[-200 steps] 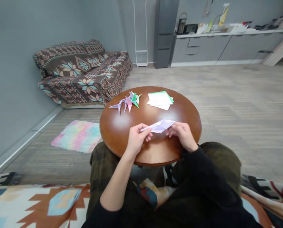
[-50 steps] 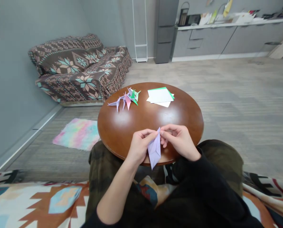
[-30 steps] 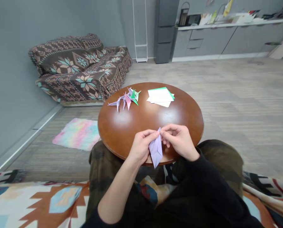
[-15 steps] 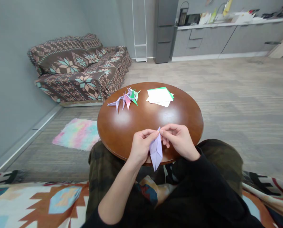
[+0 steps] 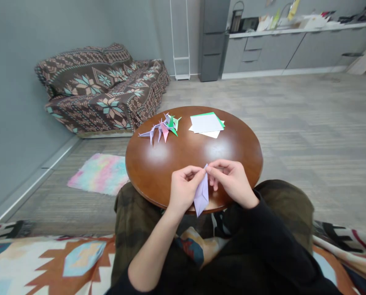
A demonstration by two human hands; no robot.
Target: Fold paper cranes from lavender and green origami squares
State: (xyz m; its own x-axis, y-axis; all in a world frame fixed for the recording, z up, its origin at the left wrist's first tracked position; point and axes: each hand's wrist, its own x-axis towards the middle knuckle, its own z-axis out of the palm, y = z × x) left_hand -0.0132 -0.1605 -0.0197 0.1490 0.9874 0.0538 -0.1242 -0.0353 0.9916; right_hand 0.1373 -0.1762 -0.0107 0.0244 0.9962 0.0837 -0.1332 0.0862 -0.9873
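Hanging point-down over the near edge of the brown table (image 5: pixel 146 176), one folded lilac paper (image 5: pixel 202 197) is pinched near its upper tip by left hand (image 5: pixel 183 186) and right hand (image 5: pixel 233 182), thumbs against fingers. Tip could be torn or creased askew by uneven pulling. No brand, label or writing can be read.

Grey walls (image 5: pixel 14 82), grey streaky floor (image 5: pixel 293 119). Patterned sofa (image 5: pixel 106 90) left, pastel rug (image 5: pixel 99 174) near it. Fridge (image 5: pixel 213 41), grey cabinets (image 5: pixel 275 53) at back. Round brown counter (image 5: pixel 183 151), light glare on top.
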